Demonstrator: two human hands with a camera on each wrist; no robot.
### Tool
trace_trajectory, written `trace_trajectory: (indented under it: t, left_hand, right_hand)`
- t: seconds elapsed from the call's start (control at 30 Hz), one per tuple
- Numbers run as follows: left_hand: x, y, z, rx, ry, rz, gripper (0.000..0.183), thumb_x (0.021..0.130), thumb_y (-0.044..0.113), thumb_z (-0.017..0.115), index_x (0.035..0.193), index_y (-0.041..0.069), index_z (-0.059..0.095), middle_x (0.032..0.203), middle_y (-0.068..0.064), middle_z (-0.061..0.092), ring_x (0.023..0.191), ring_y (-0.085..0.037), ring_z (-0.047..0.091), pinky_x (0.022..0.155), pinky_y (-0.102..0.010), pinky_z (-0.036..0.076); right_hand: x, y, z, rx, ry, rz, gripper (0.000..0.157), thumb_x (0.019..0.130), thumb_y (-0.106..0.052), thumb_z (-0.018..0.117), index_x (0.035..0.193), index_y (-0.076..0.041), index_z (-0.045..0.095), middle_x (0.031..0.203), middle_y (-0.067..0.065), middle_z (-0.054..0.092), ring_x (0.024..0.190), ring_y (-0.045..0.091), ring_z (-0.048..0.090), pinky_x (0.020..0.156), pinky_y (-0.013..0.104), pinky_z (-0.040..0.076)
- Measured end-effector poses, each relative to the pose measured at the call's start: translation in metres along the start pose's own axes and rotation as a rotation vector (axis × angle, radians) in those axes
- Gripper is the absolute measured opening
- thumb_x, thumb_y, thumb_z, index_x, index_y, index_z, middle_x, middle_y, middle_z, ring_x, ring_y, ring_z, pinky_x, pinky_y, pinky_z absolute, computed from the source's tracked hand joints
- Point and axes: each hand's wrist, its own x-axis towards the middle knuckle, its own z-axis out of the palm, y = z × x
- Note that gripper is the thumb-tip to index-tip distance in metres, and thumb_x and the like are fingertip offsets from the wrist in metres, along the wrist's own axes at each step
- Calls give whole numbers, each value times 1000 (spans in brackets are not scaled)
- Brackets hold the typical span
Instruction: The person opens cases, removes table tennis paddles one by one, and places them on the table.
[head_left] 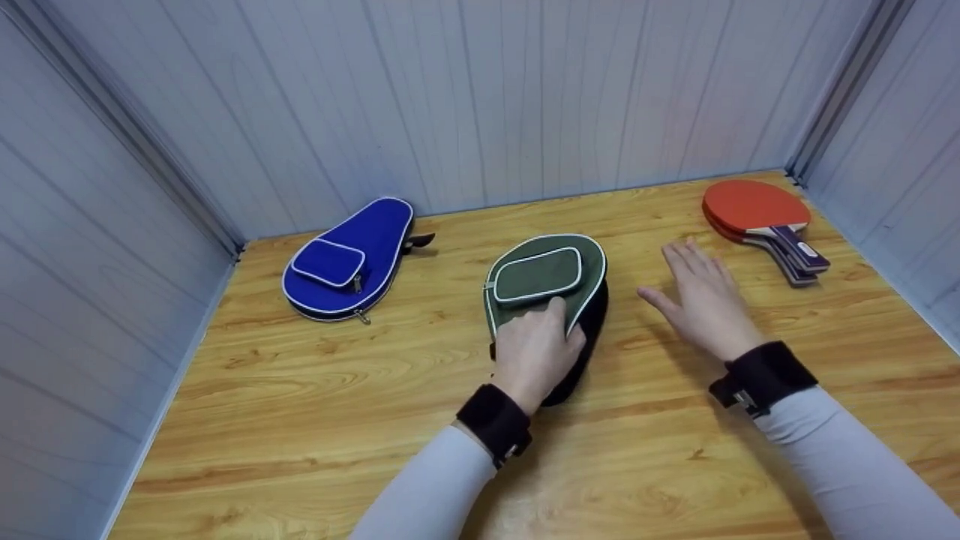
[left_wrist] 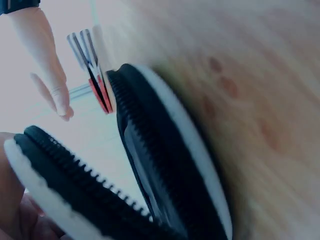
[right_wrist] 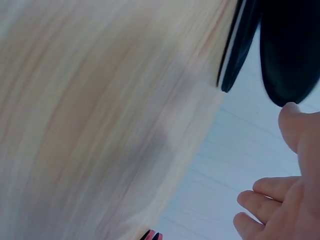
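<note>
A green table tennis paddle case with white piping and a small front pocket lies mid-table. My left hand grips its upper cover by the near part, fingers curled at the edge. Seen from the left wrist, the zipper edges stand apart, with the dark inside showing between them. To the right of the case hovers my right hand, fingers straight and spread, holding nothing. Beyond it, stacked red table tennis paddles lie with their handles toward the front right.
A blue paddle case, with a pocket and zipper pulls, lies at the back left, a dark strap at its narrow end. Pale panelled walls enclose the wooden table at the back and both sides.
</note>
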Motion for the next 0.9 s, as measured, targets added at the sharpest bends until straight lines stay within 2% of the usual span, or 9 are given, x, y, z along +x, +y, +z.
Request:
trace_trajectory:
  t: [0.27,0.43,0.53,0.63,0.77,0.9]
  left_hand:
    - [-2,5,7,77,-117,9,27,103,40,73,102,13,67,76,-8,73,69,-32,74,57,-50,55]
    - [-5,7,7,101,-179,19,27,103,41,73,103,14,67,75,-6,72,69,-30,74,55,-48,54]
    - [-10,6,5,103,-196,45,28,102,41,75,102,14,68,77,-5,72,71,-29,74,55,-46,54]
    - [-19,3,0,109,-208,85,30,100,42,77,105,13,69,88,-6,73,81,-28,73,59,-45,56]
    - [-39,0,-11,184,-237,163,36,100,46,76,116,14,70,112,-9,71,105,-29,68,81,-48,58]
    - [-59,-1,-18,270,-266,223,50,103,52,71,137,15,69,140,-11,68,133,-34,62,105,-57,52]
  right_hand:
    - [1,-13,8,60,-8,-47,87,111,-47,65,169,9,30,171,37,30,162,54,20,129,70,12]
    - [1,-20,11,95,-38,-44,88,112,-49,62,170,7,27,173,35,28,163,53,18,130,69,12]
    - [0,-23,10,105,-50,-32,87,113,-48,61,171,6,26,174,34,26,164,52,15,130,67,10]
    - [0,-25,8,111,-61,-26,87,113,-48,60,172,5,25,175,33,25,165,51,14,131,67,9]
    - [1,-29,5,114,-60,-38,85,114,-48,58,172,4,25,175,33,26,165,51,15,130,67,10]
    - [0,-33,3,111,-53,-57,84,114,-48,58,171,5,27,175,32,28,164,51,16,131,67,10]
